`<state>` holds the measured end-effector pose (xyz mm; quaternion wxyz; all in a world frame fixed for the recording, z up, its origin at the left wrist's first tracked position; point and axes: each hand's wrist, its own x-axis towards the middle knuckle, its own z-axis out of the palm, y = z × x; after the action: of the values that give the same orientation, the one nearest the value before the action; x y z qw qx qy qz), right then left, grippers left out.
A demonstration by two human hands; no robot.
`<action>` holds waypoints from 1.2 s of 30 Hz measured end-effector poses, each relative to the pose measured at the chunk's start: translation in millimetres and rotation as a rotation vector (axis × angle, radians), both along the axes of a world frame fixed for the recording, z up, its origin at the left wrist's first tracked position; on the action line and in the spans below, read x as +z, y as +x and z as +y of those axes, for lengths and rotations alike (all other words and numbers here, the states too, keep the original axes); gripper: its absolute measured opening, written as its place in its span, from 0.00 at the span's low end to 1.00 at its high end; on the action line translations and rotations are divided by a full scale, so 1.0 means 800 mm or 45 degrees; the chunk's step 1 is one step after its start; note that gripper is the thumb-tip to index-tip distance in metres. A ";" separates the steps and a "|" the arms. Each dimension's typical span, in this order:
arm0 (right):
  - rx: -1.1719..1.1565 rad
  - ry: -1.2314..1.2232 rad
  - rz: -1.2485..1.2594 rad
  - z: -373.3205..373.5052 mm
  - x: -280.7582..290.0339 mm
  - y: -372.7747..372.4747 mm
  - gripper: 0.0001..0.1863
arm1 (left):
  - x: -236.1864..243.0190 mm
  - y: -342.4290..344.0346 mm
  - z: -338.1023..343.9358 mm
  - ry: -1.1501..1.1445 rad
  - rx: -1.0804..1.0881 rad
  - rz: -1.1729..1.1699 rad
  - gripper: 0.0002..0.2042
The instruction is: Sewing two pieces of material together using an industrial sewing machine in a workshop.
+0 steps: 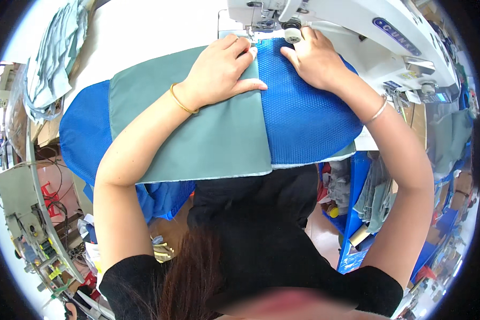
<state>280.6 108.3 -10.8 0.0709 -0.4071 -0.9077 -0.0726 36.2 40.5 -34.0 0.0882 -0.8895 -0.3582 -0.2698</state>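
Observation:
A long fabric piece with grey-green panels [192, 133] and blue textured mesh [314, 133] lies across the white sewing machine bed, under the machine head [266, 13]. My left hand [226, 69] rests on the grey-green panel, fingers bent beside the presser foot [252, 34] at the seam, thumb spread along the cloth. A small white bit shows at its fingertips, too small to name. My right hand [312, 58] rests open on the blue mesh, right of the needle area, its fingers partly behind a white knob [292, 35].
Pale fabric strips [56, 58] are heaped on the white tabletop [128, 26] at upper left. A blue shelf [349, 213] with folded cloth stands below right. More blue fabric [165, 197] hangs below the table. A grey machine frame [16, 197] stands at far left.

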 end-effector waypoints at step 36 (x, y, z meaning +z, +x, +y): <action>0.245 -0.270 0.723 0.005 -0.029 -0.007 0.10 | 0.003 0.019 -0.034 -0.123 0.124 0.039 0.30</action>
<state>275.1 112.4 -34.0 0.2854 -0.3284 -0.8885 0.1459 51.7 13.7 -31.8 0.0635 -0.8782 -0.4124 -0.2338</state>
